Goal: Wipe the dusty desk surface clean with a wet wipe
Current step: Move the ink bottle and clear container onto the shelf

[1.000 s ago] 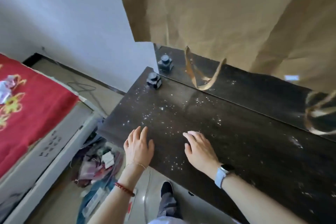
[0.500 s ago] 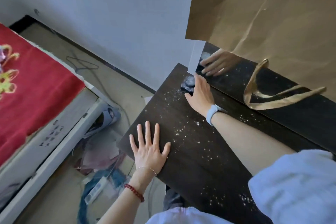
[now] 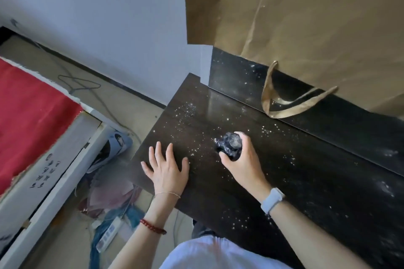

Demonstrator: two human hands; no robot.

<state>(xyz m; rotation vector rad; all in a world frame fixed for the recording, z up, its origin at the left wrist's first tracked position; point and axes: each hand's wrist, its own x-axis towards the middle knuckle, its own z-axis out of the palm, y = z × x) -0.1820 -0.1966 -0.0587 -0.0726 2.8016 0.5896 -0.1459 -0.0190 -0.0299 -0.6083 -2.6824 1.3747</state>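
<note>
The fingers (image 3: 247,144) of the right hand (image 3: 242,159) were curled around a small dark object (image 3: 229,145), clamping it from the 5 o'clock side; the object's identity could not be determined. The fingers (image 3: 169,153) of the left hand (image 3: 166,170) were straight and spread, pressed flat on the tabletop (image 3: 306,177) near its left front corner.

No wet wipe was visible anywhere in view. Its location could not be stated, and neither hand held one.

The dust (image 3: 188,113) lay as white specks across the dark tabletop. The densest patch sat toward 11 o'clock from the right hand, near the far left corner. Further specks lay toward 2 o'clock and along the near edge toward 5 o'clock. The tabletop's long axis ran from the far left corner toward 4 o'clock. The right hand was nearer the centre of the dusty area; the left hand was nearer the left edge.

Judgement: the surface was not yet wiped. The held object probably needed to be set clear of the dusty area before wiping.

A tan paper bag (image 3: 306,17) stood at 12 o'clock, its handle (image 3: 284,102) drooping onto the rear ledge (image 3: 349,124). A bed with a red cover (image 3: 28,116) lay at 9 o'clock.
</note>
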